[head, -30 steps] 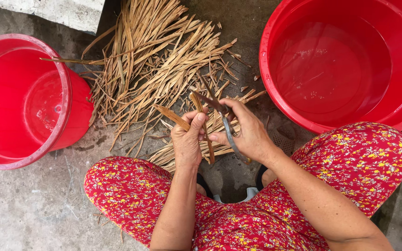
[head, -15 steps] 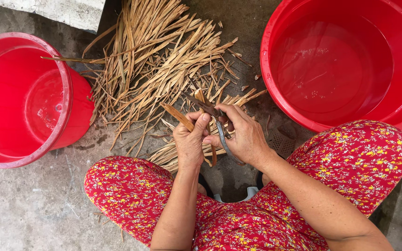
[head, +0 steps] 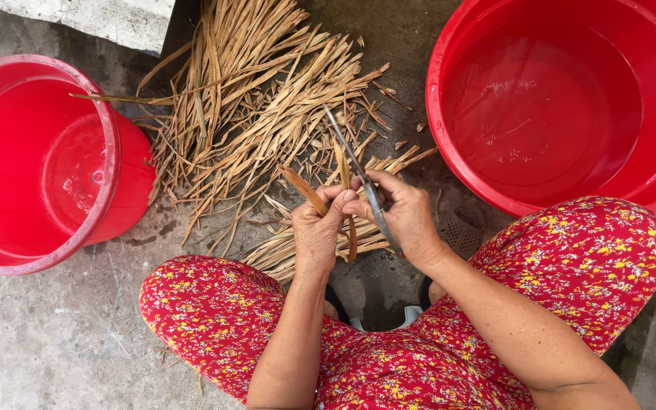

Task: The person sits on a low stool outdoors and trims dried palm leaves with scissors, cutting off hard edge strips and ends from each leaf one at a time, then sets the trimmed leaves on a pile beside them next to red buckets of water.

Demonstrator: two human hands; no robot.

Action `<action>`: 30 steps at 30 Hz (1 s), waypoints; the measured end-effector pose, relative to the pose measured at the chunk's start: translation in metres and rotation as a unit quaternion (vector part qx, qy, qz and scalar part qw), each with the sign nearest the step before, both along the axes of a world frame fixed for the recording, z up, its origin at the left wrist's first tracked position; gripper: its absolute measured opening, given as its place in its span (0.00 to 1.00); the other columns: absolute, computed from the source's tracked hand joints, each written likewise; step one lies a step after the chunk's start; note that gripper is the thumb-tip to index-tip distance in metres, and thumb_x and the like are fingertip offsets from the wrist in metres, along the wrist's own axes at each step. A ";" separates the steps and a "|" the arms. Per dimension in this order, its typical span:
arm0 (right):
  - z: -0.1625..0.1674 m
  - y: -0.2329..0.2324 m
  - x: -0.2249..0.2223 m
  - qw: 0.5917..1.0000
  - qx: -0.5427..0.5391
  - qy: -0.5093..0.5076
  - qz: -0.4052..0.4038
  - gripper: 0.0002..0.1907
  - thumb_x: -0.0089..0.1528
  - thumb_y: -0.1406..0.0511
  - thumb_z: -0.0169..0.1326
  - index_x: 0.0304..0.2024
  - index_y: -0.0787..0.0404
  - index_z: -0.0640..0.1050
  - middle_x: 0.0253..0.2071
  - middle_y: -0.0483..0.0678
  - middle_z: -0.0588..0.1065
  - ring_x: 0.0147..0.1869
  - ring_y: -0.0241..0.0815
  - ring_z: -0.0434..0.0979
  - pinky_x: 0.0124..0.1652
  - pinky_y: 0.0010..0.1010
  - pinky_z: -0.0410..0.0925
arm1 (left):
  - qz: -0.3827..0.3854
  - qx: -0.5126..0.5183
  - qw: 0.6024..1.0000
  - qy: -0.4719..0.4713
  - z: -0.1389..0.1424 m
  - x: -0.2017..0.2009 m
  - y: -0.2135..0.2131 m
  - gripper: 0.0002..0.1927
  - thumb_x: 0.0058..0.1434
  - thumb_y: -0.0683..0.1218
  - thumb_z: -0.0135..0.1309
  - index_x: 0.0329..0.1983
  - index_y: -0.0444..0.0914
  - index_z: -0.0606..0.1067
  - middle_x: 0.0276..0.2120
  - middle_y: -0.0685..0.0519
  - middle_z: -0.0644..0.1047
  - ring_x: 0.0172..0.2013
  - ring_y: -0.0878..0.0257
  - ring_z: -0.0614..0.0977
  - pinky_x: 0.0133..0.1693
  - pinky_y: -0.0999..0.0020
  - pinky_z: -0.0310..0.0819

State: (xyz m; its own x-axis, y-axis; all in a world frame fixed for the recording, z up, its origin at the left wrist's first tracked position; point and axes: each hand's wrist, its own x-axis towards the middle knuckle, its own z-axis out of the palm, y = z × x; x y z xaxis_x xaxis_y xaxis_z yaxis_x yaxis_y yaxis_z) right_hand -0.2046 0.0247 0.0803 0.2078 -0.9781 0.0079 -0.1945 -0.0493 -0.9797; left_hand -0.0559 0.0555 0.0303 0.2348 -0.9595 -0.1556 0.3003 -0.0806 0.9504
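Note:
My left hand (head: 317, 231) grips a few dry brown plant strips (head: 304, 190) that stick up and hang down from the fist. My right hand (head: 404, 215) holds a thin dark metal blade (head: 352, 156) whose tip points up and to the left, laid against the strips right beside my left thumb. Both hands meet above my knees, which are covered in red flowered cloth (head: 206, 304).
A large pile of dry tan strips (head: 256, 106) lies on the concrete ground ahead. A red bucket (head: 108, 152) stands at the left, and a wide red basin with water (head: 449, 152) at the right. A pale stone block (head: 115, 19) sits top left.
The blade in my right hand has swung upward so that its tip now stands above the strips. My left hand keeps its hold on the strips.

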 end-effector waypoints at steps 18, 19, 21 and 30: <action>-0.055 0.009 0.013 0.976 0.126 -0.133 0.119 0.34 0.57 0.70 0.66 0.63 0.63 0.68 0.43 0.45 0.77 0.47 0.33 0.78 0.45 0.25 0.74 | -0.026 -0.104 0.992 0.072 0.007 -0.003 0.001 0.11 0.73 0.44 0.53 0.54 0.35 0.71 0.44 0.53 0.75 0.44 0.64 0.78 0.48 0.67 0.74; -0.054 0.009 0.013 0.970 0.150 -0.153 0.118 0.30 0.59 0.70 0.65 0.63 0.63 0.70 0.40 0.46 0.78 0.43 0.33 0.78 0.42 0.24 0.74 | -0.037 -0.122 0.990 0.059 0.010 -0.003 0.002 0.13 0.72 0.43 0.54 0.56 0.35 0.70 0.46 0.53 0.75 0.47 0.64 0.78 0.52 0.67 0.74; -0.047 0.006 0.013 0.978 0.148 -0.127 0.072 0.30 0.59 0.70 0.64 0.63 0.61 0.70 0.39 0.46 0.78 0.40 0.32 0.78 0.38 0.24 0.74 | -0.056 -0.158 0.985 0.034 0.012 -0.001 0.006 0.17 0.69 0.42 0.55 0.59 0.34 0.69 0.49 0.53 0.75 0.52 0.64 0.78 0.58 0.67 0.73; 0.014 -0.010 -0.022 0.961 0.020 -0.275 -0.013 0.26 0.65 0.74 0.58 0.62 0.63 0.64 0.44 0.53 0.80 0.44 0.37 0.82 0.47 0.28 0.77 | -0.215 0.065 0.969 0.099 -0.001 0.000 -0.001 0.40 0.75 0.66 0.32 0.56 0.26 0.76 0.42 0.41 0.83 0.44 0.53 0.85 0.48 0.63 0.81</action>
State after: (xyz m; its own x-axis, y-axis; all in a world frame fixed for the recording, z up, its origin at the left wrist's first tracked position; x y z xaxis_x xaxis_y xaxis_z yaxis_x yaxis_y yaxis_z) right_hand -0.2269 0.0144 0.0943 0.1578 -0.9849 0.0716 0.3523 -0.0116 -0.9358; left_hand -0.0562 0.0546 0.0295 -0.2286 -0.9313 -0.2838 0.3883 -0.3545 0.8506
